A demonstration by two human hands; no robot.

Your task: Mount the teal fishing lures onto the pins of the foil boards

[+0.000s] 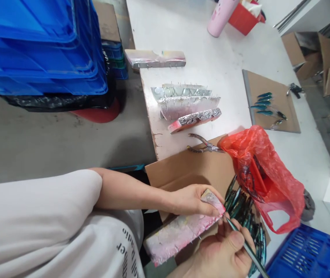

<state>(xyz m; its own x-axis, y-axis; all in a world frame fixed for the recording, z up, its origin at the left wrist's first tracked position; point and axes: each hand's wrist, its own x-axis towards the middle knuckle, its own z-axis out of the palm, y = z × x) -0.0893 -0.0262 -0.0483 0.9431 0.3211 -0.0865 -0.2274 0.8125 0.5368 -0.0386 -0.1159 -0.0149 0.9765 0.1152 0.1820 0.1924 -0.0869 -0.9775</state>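
Note:
My left hand point(195, 199) is wrapped round the upper end of a long block point(179, 235), pale with pink and yellow stains. Small wire pins stick out along the block's pink edge. Lower right, my right hand point(225, 247) pinches a slender, shiny green stick-like piece point(249, 249), its thin tip against the block's edge by my left fingertips. Just beyond both hands lies a pile of slender dark-green pieces, shaped like fishing lures point(237, 204), on a cardboard sheet or box point(194, 166). Part of the block's upper end is hidden by my left hand.
Pliers point(204, 144) rest near a red plastic bag point(269, 173). More pinned blocks point(189, 106) lie on the white table point(225, 69). A board point(275, 85) holds several green pieces. Blue crates point(43, 46) are stacked left; a blue basket point(312, 251) sits lower right.

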